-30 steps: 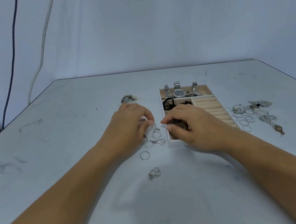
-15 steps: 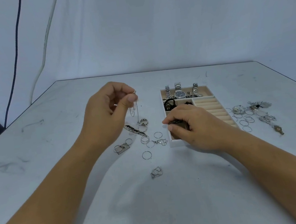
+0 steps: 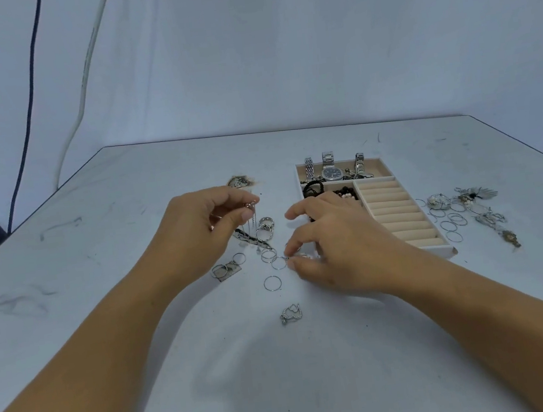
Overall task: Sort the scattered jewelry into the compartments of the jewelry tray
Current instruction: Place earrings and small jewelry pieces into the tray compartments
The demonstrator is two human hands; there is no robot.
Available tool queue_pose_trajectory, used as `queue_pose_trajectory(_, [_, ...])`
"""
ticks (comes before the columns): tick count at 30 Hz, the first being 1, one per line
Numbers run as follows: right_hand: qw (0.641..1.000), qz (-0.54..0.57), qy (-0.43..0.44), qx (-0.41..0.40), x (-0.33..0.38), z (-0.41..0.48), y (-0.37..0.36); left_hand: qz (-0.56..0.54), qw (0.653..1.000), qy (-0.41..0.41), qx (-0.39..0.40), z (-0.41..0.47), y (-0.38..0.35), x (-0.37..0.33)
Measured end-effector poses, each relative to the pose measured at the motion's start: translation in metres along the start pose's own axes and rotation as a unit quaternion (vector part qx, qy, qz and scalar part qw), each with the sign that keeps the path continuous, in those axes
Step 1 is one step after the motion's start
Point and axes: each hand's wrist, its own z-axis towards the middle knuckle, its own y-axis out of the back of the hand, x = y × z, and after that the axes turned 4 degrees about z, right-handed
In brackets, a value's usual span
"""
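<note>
Two bare hands work over the scuffed white tabletop [image 3: 141, 326]. Left hand [image 3: 194, 236]: thumb and forefinger pinched narrow on a small silver chain earring [image 3: 253, 212], lifted clear of the surface; its fine strands hang straight down from the pinch. Directly under that pinch lie a chunky silver ring [image 3: 265, 223] and a long dark-patterned silver bar piece [image 3: 250, 238]. Right hand [image 3: 334, 249]: thumb and forefinger tips close together on the table at a small silver item beside a thin silver wire hoop [image 3: 278, 263]; whether the item is actually gripped, cannot tell, since the fingertips hide it.

White jewelry tray with beige lining [image 3: 441, 249] sits just behind and to the outer side of the right-hand pinch. Watches [image 3: 331, 172] fill its far compartment; the beige ring rolls [image 3: 395, 210] look bare. More hoops and a heart-shaped silver piece [image 3: 291, 313] lie nearer the person than both pinches; another scatter lies beyond the tray's far side.

Judgement on the step: pairing or collecting earrings. To do it well, keep the left pinch high so the strands do not snag the ring beneath. Roll the right-hand item onto a fingertip rather than scraping it. Carry both over the tray wall and drop them into one small compartment together, so the pair is not split.
</note>
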Motion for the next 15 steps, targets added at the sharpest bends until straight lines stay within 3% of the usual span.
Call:
queue_pose_trajectory(11, [0.999, -0.05, 0.007, 0.015, 0.0071, 0.0042, -0.0077, 0.011, 1.0, 0.008, -0.015, 0.0009, 0.0031, 0.0015])
queue_pose_trajectory(15, [1.0, -0.01, 0.002, -0.003, 0.0097, 0.0029, -0.0001, 0.006, 0.999, 0.008, -0.039, 0.0017, 0.0058, 0.0013])
